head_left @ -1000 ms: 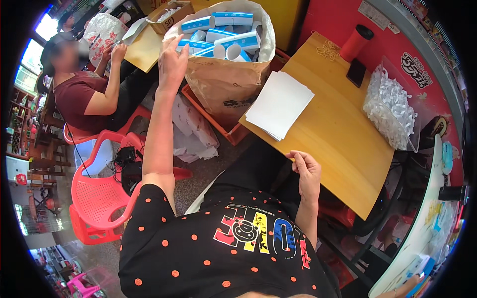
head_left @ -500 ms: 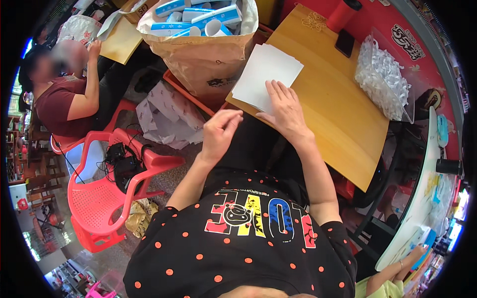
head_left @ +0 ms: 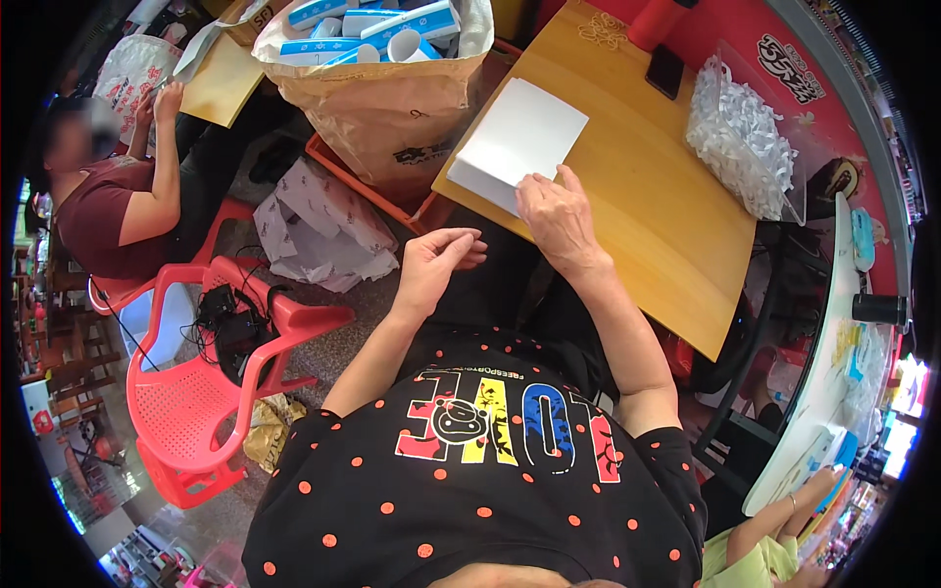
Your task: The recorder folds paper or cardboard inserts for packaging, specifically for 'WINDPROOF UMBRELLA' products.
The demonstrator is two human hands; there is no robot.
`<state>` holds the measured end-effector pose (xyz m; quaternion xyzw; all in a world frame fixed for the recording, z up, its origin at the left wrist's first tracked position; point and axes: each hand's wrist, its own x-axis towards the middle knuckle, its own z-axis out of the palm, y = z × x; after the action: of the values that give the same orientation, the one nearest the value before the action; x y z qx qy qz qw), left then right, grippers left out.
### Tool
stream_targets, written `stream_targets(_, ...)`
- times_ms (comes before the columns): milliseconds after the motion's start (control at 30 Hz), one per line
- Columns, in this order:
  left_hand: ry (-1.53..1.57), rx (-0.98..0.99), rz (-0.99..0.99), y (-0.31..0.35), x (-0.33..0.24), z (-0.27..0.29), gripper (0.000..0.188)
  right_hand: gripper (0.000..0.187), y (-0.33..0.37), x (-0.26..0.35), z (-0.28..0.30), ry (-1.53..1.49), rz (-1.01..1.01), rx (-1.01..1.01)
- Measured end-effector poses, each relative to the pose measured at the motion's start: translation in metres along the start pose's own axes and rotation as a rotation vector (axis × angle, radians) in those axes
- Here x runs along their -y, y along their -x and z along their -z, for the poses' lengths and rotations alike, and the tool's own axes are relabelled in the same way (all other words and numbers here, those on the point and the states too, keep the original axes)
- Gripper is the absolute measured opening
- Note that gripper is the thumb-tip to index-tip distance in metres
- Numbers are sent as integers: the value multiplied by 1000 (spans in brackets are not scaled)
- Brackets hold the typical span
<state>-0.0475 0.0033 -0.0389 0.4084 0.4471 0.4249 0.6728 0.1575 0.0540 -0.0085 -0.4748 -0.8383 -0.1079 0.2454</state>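
Note:
A neat stack of white paper sheets (head_left: 520, 122) lies on the yellow wooden table, near its left edge. My right hand (head_left: 561, 220) is at the stack's near corner, its fingers bent and closed on the paper edge; the thumb is mostly hidden. Off the table, to the left of that corner, my left hand (head_left: 438, 267) hovers over my lap. Its fingers are curled together with the thumb against them, and nothing shows in them.
Beyond my left hand stands a large brown paper bag (head_left: 372, 108) full of blue-and-white paper tubes. A clear bin of white curled pieces (head_left: 740, 142), a phone (head_left: 665, 72) and rubber bands (head_left: 602, 31) are on the table (head_left: 647, 216). A red chair (head_left: 186, 402) and a seated person (head_left: 123, 196) are left.
My right hand has gone from lying flat on the sheets to bent fingers at their near corner. The sheets are squared up more evenly. My left hand has dropped slightly.

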Motion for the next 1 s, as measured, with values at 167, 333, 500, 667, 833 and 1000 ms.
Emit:
stream_targets(167,510,169,292,-15,-27,1,69,19,1,11,49,13,-26,-171)
stream_targets(333,782,268,255,-26,-46,-3,49,28,35,34,109,-270,100,-64)
stream_targets(500,647,181,176,-19,-45,-16,49,26,56,39,123,-657,-41,-55)
stream_targets(667,286,174,-30,-10,-34,-19,46,18,65,34,124,-993,-675,74)
stream_targets(833,-417,238,-640,4,-49,-30,45,8,70,3,87,-1177,-784,-50)
stream_targets(1000,-779,350,-926,8,-61,-39,29,11,74,-6,55,-1637,-965,-36)
